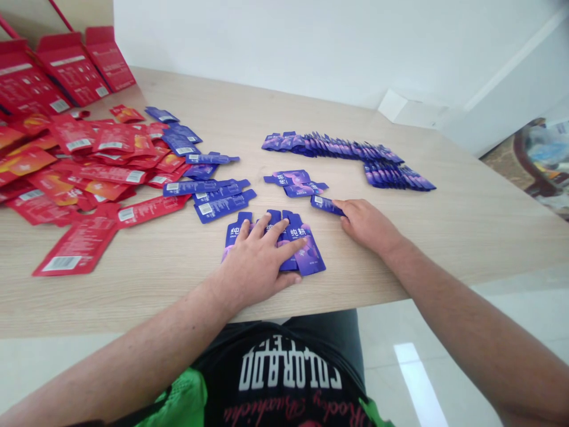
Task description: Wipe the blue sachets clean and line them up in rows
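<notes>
My left hand [253,264] lies palm down with its fingers spread over several overlapping purple pouches [312,256] near the table's front edge. The narrow spouted ends of these pouches point away from me. My right hand [367,225] has its fingertips closed on the right end of a purple pouch [323,203] whose barcode side faces up; the thumb's grip is partly hidden. Just beyond, two more purple pouches [291,178] lie overlapping on the wood.
A heap of red pouches [102,145] covers the left side, with loose purple pouches [222,204] along its right edge. Behind it stand red boxes [73,68]. Overlapping rows of purple pouches [342,148] lie at the back right. A white box [406,110] is against the wall.
</notes>
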Demonstrator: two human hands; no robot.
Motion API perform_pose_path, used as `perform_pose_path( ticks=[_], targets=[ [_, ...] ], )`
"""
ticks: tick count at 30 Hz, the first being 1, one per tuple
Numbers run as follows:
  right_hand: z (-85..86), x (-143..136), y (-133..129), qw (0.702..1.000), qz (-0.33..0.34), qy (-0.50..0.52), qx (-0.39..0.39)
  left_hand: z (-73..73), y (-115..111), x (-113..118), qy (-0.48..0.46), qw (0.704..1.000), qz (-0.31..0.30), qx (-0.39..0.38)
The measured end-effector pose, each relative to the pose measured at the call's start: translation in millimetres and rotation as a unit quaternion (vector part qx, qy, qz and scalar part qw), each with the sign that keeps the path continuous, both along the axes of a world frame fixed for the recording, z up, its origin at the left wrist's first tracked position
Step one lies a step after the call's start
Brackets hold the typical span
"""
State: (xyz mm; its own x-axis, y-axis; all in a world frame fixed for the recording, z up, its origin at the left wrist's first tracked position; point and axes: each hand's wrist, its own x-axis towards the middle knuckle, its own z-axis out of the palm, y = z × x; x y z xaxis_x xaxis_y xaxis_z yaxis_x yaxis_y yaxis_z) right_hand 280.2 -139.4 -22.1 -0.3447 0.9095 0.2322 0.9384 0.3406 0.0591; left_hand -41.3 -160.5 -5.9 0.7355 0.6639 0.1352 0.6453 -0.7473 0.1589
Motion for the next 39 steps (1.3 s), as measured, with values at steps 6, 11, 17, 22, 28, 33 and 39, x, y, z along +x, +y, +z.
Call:
perform_pose_path(
  ticks=[6, 11, 17, 22, 28, 33, 39],
  targets=[
    [11.0, 15, -9, 0.997, -0.031, 0.025, 0.065, 2.3, -1, 1, 0.000, 1.000, 0.007, -0.013],
    [45.0, 25, -21, 0.996, -0.019, 0.081, 0.036, 4.6, -2, 4, -0.008, 1.000, 0.014, -0.021],
    [76.1, -4, -14, 0.986, 0.126, 0.045, -0.095, 5.1, -4, 9, -0.011, 1.000, 0.025, -0.011],
    [64.9, -53, 6, 0.970, 0.187, 0.039, -0.149, 6.4, -5, 12, -0.009, 1.000, 0.026, 0.000],
    [34.1, -71, 23, 0.972, 0.203, 0.033, -0.115, 6.4, -5, 12, 0.000, 1.000, 0.018, 0.010],
    [16.7, -67, 14, 0.974, 0.183, 0.130, -0.039, 5.2, -6, 11, -0.007, 1.000, 0.017, 0.011],
    [18.4, -56, -12, 0.968, 0.130, 0.214, 0.016, 6.7, -7, 6, -0.024, 1.000, 0.015, 0.008]
  ],
)
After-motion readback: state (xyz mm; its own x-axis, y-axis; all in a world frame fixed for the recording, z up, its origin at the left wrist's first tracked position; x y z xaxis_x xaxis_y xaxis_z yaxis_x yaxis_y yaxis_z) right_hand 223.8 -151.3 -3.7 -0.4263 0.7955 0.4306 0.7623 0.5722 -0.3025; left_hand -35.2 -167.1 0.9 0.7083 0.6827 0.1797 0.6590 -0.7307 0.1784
